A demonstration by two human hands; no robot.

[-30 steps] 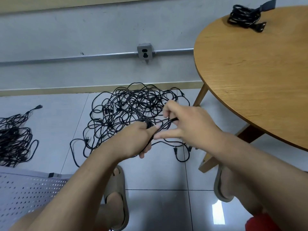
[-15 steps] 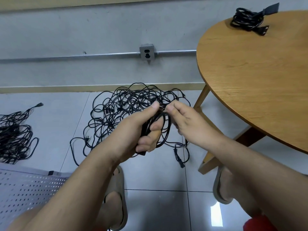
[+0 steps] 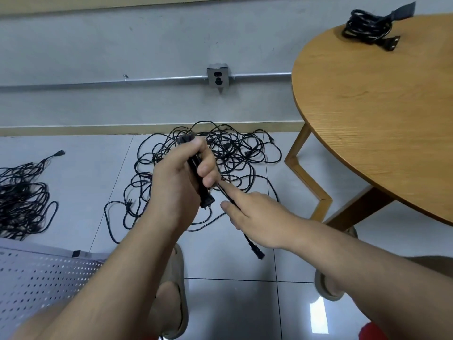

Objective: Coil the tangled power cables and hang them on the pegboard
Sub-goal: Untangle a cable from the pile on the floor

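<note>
My left hand (image 3: pixel 182 176) grips a tight bundle of folded black power cable (image 3: pixel 197 177), held upright above the floor, a plug end sticking out below the fist. My right hand (image 3: pixel 255 217) is just right of it and lower, holding the cable's loose tail (image 3: pixel 253 246), whose connector hangs below the palm. Behind both hands a tangled heap of black cables (image 3: pixel 235 153) lies on the tiled floor by the wall. The white pegboard (image 3: pixel 36 278) lies at the lower left, partly cut off by the frame.
A second tangle of black cables (image 3: pixel 22 197) lies on the floor at the far left. A round wooden table (image 3: pixel 382 114) fills the right side, with a coiled, strapped cable (image 3: pixel 370 28) on it. A wall socket (image 3: pixel 217 77) sits on a metal conduit. My sandalled feet stand below.
My left hand has turned the cable bundle upright and closed tighter round it. My right hand has dropped from the top of the bundle to the loose tail lower right.
</note>
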